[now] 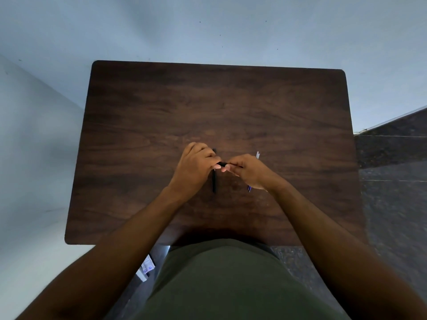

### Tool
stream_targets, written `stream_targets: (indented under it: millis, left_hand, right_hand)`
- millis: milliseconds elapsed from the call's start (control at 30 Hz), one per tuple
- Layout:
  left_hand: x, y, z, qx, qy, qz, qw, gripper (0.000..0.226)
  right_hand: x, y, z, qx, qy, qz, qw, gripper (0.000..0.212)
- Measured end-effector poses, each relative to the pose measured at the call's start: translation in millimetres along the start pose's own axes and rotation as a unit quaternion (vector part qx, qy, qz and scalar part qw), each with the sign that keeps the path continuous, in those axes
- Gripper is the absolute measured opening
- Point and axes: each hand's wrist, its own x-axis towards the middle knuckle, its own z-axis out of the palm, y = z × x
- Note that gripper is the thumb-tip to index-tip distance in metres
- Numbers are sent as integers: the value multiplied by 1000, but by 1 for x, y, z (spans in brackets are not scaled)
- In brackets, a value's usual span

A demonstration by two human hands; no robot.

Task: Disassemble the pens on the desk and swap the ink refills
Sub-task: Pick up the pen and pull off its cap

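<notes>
Left hand (pixel 196 168): I see it curled round one end of a short black pen piece (pixel 222 164), gripping it.
Right hand (pixel 248 172): fingertips pinch the other end of the same piece, held just above the desk (pixel 138 125).
Black pen (pixel 214 181): lies on the desk under the left hand, pointing towards me.
Blue-and-white pen (pixel 257 155): lies on the desk, mostly hidden beneath the right hand.
Handling: I judge the parts light, stiff and smooth, so likely slippery; hold close to the joint and twist gently.
Writing: none legible; a printed slip (pixel 147 267) below the desk edge is too small to read.
</notes>
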Motion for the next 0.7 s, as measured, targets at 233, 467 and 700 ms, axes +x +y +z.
stream_targets:
  millis: [233,467,700]
  left_hand:
    - [5,3,-5,-20,-58,5,998,37]
    - [2,-7,-8,-68,-71,-74,992,22]
    - [3,-2,-21,-113,-38,-77,990,21]
  right_hand:
    - [-1,-1,-5,-7,-1,-3,1000,21]
    - [-4,9,-14,111,63,8,992,17]
    - [-4,8,-16,91,84,-42,991,18]
